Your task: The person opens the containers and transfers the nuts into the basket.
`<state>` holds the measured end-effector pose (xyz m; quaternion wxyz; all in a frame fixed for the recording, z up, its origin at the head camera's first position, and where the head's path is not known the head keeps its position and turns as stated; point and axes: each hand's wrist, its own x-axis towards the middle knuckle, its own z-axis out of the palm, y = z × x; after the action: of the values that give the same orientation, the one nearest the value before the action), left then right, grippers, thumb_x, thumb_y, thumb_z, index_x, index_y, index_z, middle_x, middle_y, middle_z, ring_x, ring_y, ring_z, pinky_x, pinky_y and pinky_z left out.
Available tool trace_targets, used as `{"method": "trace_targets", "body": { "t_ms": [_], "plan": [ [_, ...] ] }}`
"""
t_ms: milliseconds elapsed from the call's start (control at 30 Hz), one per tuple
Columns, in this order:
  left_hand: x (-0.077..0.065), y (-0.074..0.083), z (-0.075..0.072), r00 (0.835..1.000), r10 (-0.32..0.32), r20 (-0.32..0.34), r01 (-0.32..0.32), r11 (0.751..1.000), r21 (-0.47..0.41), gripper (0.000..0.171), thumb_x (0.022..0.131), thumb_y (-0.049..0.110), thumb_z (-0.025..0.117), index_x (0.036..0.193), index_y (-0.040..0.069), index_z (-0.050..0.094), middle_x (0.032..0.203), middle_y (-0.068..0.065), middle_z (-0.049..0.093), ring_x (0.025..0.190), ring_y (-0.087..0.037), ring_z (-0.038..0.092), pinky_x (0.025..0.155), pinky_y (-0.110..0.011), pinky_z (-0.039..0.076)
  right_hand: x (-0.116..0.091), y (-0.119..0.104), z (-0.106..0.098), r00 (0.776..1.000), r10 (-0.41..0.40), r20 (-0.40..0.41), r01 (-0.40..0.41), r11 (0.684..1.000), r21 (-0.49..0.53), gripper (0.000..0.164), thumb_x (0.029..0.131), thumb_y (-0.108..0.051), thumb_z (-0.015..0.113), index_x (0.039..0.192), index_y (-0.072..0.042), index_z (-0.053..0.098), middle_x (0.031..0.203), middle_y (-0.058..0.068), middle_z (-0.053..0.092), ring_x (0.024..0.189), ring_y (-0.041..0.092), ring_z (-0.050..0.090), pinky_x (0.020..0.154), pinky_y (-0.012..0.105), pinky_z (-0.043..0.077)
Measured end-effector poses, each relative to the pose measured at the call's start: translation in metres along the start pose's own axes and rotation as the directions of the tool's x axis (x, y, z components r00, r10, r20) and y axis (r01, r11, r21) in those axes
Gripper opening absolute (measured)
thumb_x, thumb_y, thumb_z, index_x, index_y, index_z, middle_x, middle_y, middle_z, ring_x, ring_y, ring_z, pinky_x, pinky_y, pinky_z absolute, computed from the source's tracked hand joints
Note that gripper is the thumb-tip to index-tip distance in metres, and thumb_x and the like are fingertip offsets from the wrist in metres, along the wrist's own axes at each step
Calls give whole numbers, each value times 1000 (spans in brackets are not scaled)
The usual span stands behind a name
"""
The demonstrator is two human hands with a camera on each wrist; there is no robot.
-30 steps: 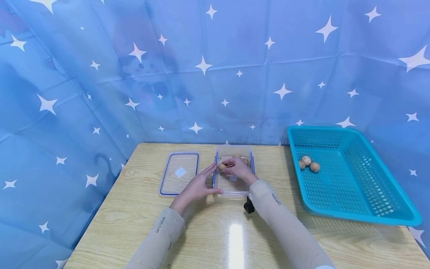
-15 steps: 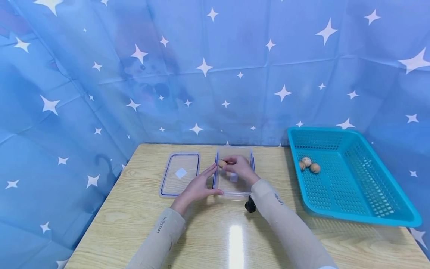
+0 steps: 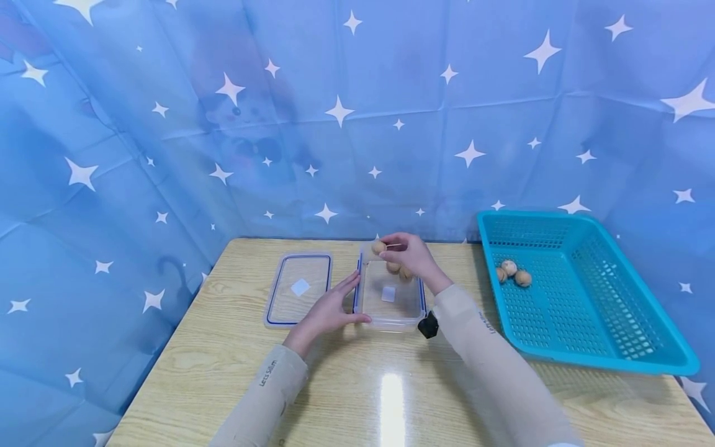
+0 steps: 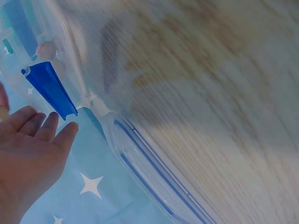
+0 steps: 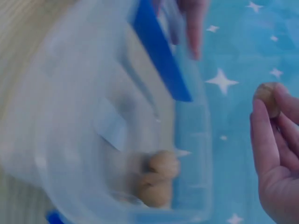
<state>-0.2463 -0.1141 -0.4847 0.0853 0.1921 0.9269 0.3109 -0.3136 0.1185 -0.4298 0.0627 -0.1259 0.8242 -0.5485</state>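
Note:
A clear plastic food container (image 3: 368, 301) with blue side clips stands at the table's middle. Inside its far right part lie walnuts (image 3: 404, 274), also visible as two brown walnuts (image 5: 156, 191) in the right wrist view. My right hand (image 3: 414, 256) pinches a walnut (image 3: 379, 247) between thumb and fingertips, raised over the container's far end. The pinched walnut (image 5: 267, 99) shows plainly in the right wrist view. My left hand (image 3: 331, 310) rests against the container's left side, its fingers (image 4: 46, 128) extended beside the blue clip (image 4: 50, 88).
The container's lid (image 3: 298, 288), clear with a blue seal, lies flat to the left. A teal basket (image 3: 592, 310) stands at the right with several walnuts (image 3: 523, 278) in its left part. A star-patterned blue curtain (image 3: 357, 124) hangs behind the wooden table (image 3: 335, 403).
My right hand has lifted the walnut up and away from inside the container, toward its far end. The other walnuts in the container have come into view. My left hand has stayed in place.

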Motion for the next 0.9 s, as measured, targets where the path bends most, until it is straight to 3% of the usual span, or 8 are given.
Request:
{"method": "trace_targets", "body": {
  "t_ms": [300, 533, 767, 833, 900],
  "plan": [
    [0, -1, 0, 1000, -1, 1, 1, 1000, -6, 101, 80, 49, 80, 159, 14, 26, 168, -2, 17, 153, -34, 24, 124, -52, 27, -6, -24, -45, 998, -27, -52, 29, 999, 46, 49, 96, -20, 68, 140, -5, 54, 140, 20, 57, 131, 37, 54, 109, 51, 49],
    [1, 0, 1, 1000, 6, -6, -5, 1000, 17, 102, 79, 51, 79, 158, 15, 26, 168, 0, 19, 153, -31, 25, 124, -50, 28, -22, -32, -90, 995, -23, -94, 23, 1000, 1, 54, 97, -23, 66, 146, -9, 49, 143, 21, 55, 130, 34, 54, 109, 52, 48],
    [0, 0, 2, 1000, 3, -8, -2, 1000, 9, 101, 80, 48, 81, 158, 14, 27, 168, -1, 19, 153, -32, 24, 124, -53, 28, -41, -11, -136, 978, 35, -205, -49, 997, -62, 58, 96, -41, 65, 146, -16, 50, 143, 16, 53, 110, 5, 55, 103, 46, 47],
    [0, 0, 2, 1000, 2, -8, -2, 1000, 10, 100, 80, 47, 81, 158, 14, 28, 168, -1, 20, 153, -33, 24, 123, -53, 28, -46, -2, -149, 971, 54, -231, -72, 995, -70, 61, 95, -43, 64, 148, -16, 48, 146, 15, 50, 112, 5, 53, 106, 49, 45],
    [0, 0, 2, 1000, 2, -5, -2, 1000, 6, 100, 80, 48, 80, 158, 14, 27, 168, -2, 19, 153, -33, 24, 124, -53, 28, -51, 8, -161, 964, 68, -255, -90, 993, -74, 63, 96, -44, 63, 149, -15, 45, 151, 15, 45, 121, 13, 51, 111, 55, 41]
  ]
}}
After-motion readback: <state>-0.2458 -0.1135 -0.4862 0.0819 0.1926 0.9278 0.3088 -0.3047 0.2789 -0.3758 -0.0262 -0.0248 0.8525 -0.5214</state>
